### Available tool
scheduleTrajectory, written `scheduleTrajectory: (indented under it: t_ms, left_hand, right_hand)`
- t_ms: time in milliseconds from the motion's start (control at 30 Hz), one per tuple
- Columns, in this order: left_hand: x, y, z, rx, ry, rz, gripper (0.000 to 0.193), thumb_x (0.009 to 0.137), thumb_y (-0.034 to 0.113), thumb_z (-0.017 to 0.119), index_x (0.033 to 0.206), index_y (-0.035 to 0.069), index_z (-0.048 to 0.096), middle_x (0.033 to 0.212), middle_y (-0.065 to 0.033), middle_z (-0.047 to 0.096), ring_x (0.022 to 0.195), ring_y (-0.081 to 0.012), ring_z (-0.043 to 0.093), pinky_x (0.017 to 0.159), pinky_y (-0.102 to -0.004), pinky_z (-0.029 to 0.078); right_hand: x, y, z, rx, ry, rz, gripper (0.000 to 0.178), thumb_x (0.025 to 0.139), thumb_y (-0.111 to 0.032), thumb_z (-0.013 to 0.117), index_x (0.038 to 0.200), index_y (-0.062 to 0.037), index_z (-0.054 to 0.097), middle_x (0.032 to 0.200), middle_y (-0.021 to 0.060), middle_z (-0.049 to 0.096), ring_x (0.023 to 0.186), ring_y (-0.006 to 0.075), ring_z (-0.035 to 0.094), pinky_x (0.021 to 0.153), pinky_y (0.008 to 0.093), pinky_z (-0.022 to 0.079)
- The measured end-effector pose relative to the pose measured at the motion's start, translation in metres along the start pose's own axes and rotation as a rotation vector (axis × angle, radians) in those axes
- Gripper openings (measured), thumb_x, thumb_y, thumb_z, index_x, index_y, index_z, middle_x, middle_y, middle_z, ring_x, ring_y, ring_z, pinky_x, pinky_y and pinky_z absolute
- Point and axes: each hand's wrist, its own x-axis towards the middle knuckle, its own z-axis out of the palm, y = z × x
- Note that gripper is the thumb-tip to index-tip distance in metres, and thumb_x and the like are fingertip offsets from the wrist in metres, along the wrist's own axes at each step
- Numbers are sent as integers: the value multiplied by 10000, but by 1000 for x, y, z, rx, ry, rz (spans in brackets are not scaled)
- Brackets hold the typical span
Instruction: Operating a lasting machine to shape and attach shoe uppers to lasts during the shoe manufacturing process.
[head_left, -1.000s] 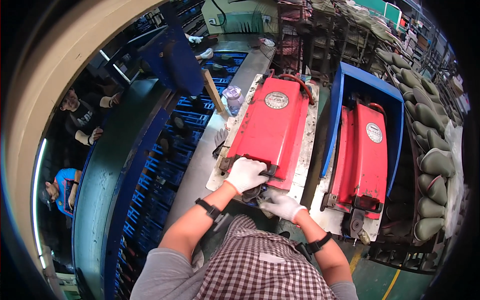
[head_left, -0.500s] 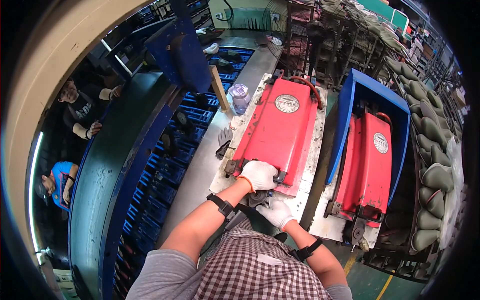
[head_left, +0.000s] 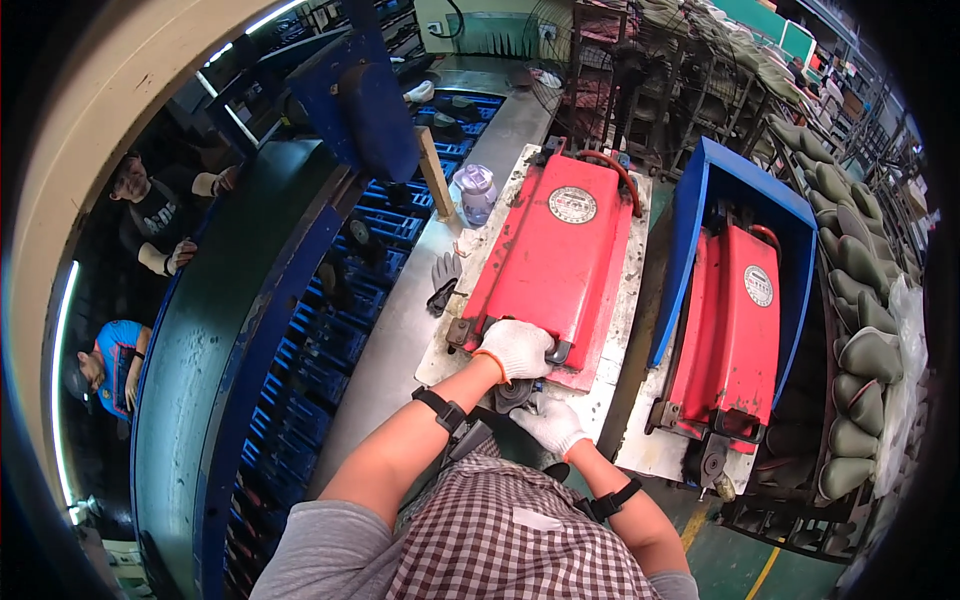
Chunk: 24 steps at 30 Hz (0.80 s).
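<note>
My left hand (head_left: pixel 517 350), in a white knit glove, is closed round the black front handle (head_left: pixel 562 354) of a red machine (head_left: pixel 556 270). Most of that handle is hidden under the glove. Just below, a dark round wheel (head_left: pixel 514 394) sits at the machine's front edge. Beside this wheel is my right hand (head_left: pixel 552 425), also in a white glove, its fingers bent and drawn together. What those fingers hold, if anything, is hidden. The machine's red cover lies down on a stained white base plate (head_left: pixel 606 368).
A second red machine (head_left: pixel 752 320) stands at right inside a blue hood (head_left: pixel 750 170). Left are a metal bench (head_left: pixel 372 375), a grey glove (head_left: pixel 444 280), a purple bottle (head_left: pixel 476 195) and a conveyor (head_left: pixel 190 430). Two people are beyond it. Racks of grey-green shoe-shaped pieces (head_left: pixel 868 355) line the right.
Both my hands keep their places on the machine. The whole view has shifted very slightly.
</note>
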Motion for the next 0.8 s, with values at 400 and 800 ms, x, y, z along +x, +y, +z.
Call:
scheduleTrajectory:
  t_ms: [400,800]
  left_hand:
    - [2,-2,4,7,10,0,336,804,383,688,1029,174,822,990,-163,791,960,-341,774,874,-479,606]
    - [4,-7,14,-4,88,31,368,787,461,716,957,149,808,903,-179,772,862,-366,764,812,-479,609]
  right_hand:
    - [7,13,6,56,-11,-37,665,931,-580,648,1321,-42,683,1135,220,771,1093,375,736,979,413,541]
    - [4,4,1,65,-22,-5,601,930,-509,691,1275,-18,695,1127,235,757,1081,368,726,968,402,527]
